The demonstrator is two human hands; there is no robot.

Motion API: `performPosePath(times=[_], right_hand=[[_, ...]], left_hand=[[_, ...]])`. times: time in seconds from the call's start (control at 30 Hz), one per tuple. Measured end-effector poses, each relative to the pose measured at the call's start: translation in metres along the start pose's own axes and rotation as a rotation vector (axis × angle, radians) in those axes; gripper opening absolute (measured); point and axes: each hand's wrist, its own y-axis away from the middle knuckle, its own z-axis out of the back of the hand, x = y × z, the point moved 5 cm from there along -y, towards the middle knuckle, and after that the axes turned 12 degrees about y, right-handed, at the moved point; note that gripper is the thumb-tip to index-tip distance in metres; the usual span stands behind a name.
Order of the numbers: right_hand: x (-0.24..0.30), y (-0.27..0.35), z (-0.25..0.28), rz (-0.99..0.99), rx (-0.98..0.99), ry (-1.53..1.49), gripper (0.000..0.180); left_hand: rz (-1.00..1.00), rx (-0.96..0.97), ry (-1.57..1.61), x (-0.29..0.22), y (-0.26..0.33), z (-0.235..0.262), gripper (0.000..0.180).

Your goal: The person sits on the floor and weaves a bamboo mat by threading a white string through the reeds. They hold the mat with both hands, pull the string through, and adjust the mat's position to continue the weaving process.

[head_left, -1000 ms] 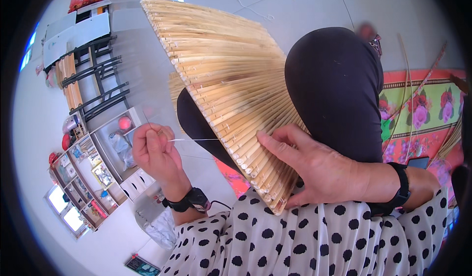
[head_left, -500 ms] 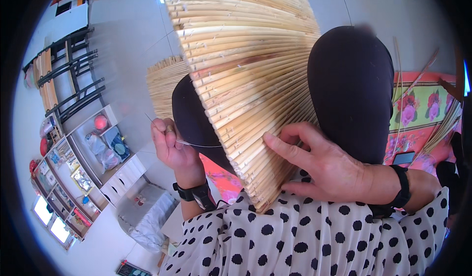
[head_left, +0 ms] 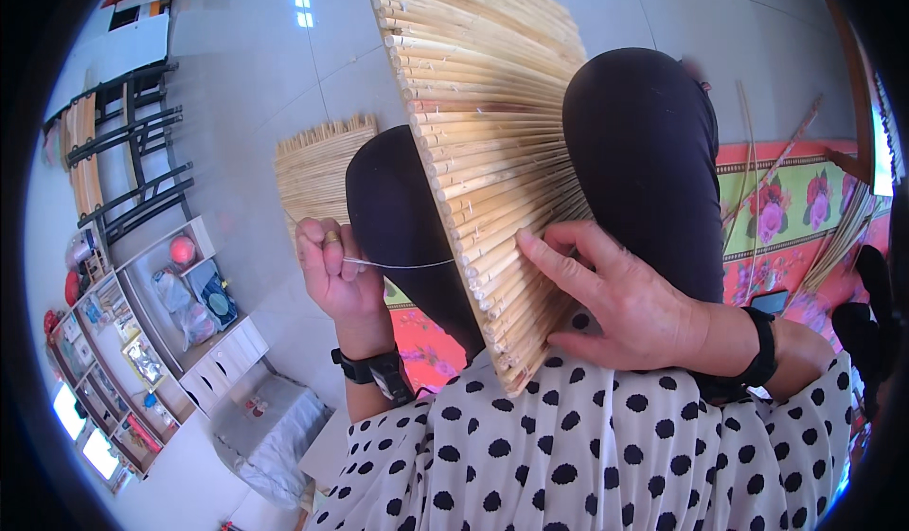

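A mat of pale reed stalks (head_left: 492,152) stands tilted between my knees, its stalks bound side by side with small white stitches. My right hand (head_left: 630,309) grips its lower part, with the index fingertip pressed on the stalks and the thumb lower down by my dress. Off the mat's left edge, my left hand (head_left: 329,271) is closed on a thin white thread (head_left: 407,266). The thread runs from the fingers across my dark trouser leg to the mat's cut stalk ends. Whether a needle is inside the left fingers is hidden.
A second reed mat (head_left: 327,162) lies on the tiled floor beyond my left knee. To the right, a floral cloth (head_left: 800,214) bears loose stalks (head_left: 838,252) and a phone (head_left: 769,301). Shelves (head_left: 128,370) and a folded black metal frame (head_left: 137,152) stand at left.
My left hand has shifted slightly right and turned; the thin needle-like tip above its fingers no longer shows. The mat appears further right at its left edge, and the thread looks more taut.
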Motion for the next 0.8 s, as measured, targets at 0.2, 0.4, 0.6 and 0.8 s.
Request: performPosePath(times=[0.2,0.4,0.6,0.8], right_hand=[[0.005,0.010,0.000,0.016,-0.026,0.026,0.097],[0.004,0.020,0.000,0.004,-0.073,0.032,0.099],[0.005,0.024,-0.005,-0.075,-0.104,0.063,0.100],[0.004,0.023,-0.010,-0.103,-0.145,0.128,0.101]], left_hand=[[0.005,0.025,-0.039,-0.003,-0.001,-0.004,0.022],[0.031,0.041,-0.080,-0.003,-0.005,-0.011,0.022],[0.039,0.153,-0.139,-0.001,-0.006,-0.032,0.020],[0.016,0.121,-0.265,-0.006,-0.001,-0.053,0.020]])
